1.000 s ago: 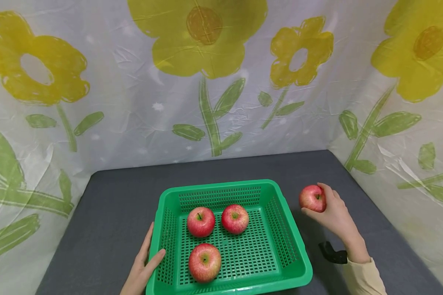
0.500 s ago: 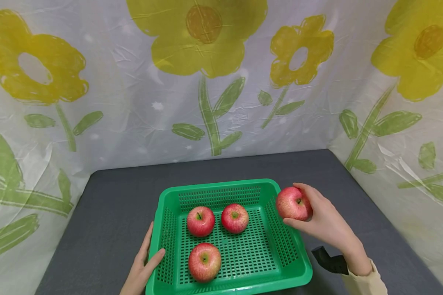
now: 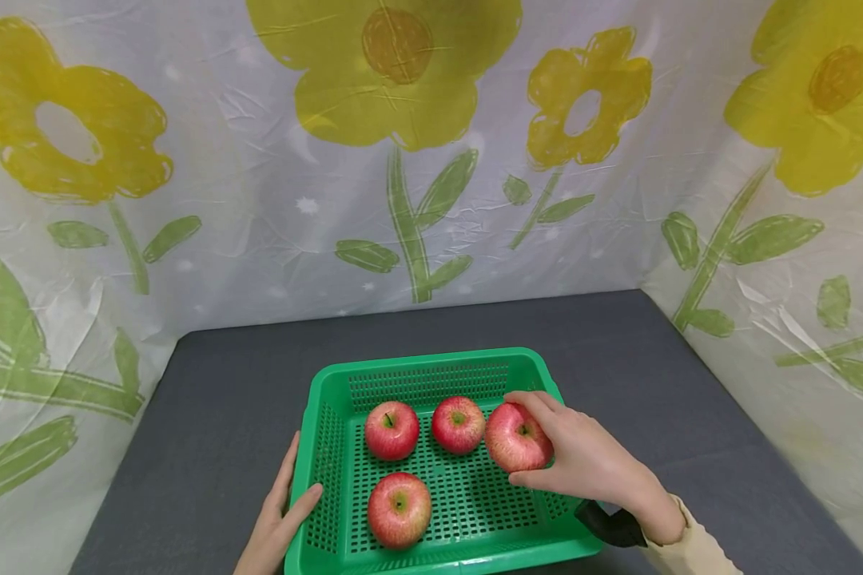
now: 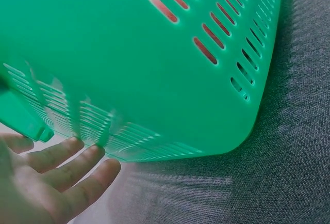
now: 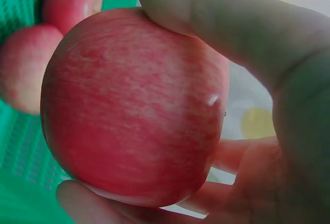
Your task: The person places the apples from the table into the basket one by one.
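A green slotted plastic basket (image 3: 431,360) stands on the dark table. My left hand (image 3: 273,523) holds its left side, thumb over the rim and fingers along the outside; in the left wrist view those fingers (image 4: 72,167) are fairly straight against the wall. Over the right part of the basket, my right hand (image 3: 590,459) grips a red apple (image 3: 514,439) between thumb and fingers. Whether this apple touches the basket's bottom is hidden. Inside lie three more red apples: one at the back left (image 3: 391,431), one at the back middle (image 3: 458,426), one at the front left (image 3: 399,511).
Dark grey cloth covers the table (image 3: 237,391) around the basket. Behind it and to both sides hangs a pale curtain (image 3: 259,200) printed with yellow flowers. A black strap (image 3: 611,527) is at my right wrist, by the basket's right rim.
My right hand has carried its apple leftward from beside the basket, across the right rim and over the inside. The left hand and the other apples have stayed put.
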The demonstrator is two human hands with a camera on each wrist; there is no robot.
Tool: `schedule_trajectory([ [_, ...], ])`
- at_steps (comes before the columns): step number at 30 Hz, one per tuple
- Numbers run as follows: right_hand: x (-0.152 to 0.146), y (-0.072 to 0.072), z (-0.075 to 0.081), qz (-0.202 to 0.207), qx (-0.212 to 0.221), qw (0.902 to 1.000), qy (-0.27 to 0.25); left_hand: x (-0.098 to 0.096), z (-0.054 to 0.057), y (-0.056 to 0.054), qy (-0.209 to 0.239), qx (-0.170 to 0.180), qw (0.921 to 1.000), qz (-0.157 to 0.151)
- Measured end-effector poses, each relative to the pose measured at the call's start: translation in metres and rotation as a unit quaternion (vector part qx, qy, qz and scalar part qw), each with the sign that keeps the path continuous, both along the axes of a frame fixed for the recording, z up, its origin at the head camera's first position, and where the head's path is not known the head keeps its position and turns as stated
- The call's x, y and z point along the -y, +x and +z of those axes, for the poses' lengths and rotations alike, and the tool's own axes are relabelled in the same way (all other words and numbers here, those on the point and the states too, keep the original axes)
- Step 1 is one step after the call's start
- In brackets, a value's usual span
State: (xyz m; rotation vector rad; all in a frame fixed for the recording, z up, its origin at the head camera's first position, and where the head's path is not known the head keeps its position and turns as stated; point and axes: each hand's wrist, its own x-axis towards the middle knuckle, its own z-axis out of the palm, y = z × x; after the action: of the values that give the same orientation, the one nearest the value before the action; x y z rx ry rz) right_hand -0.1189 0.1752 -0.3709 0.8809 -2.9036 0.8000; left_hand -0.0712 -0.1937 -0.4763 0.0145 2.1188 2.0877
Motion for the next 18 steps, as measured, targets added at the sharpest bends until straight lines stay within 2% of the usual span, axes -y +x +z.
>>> schedule_trajectory([
  [7,0.013,0.003,-0.007,0.048,0.037,0.9981,0.007,0.000,-0.001,0.000,0.012,0.000,0.9999,-0.002],
  [18,0.026,0.001,-0.019,0.102,0.047,0.9922,0.054,0.000,-0.001,0.000,0.008,-0.003,1.0000,-0.001],
])
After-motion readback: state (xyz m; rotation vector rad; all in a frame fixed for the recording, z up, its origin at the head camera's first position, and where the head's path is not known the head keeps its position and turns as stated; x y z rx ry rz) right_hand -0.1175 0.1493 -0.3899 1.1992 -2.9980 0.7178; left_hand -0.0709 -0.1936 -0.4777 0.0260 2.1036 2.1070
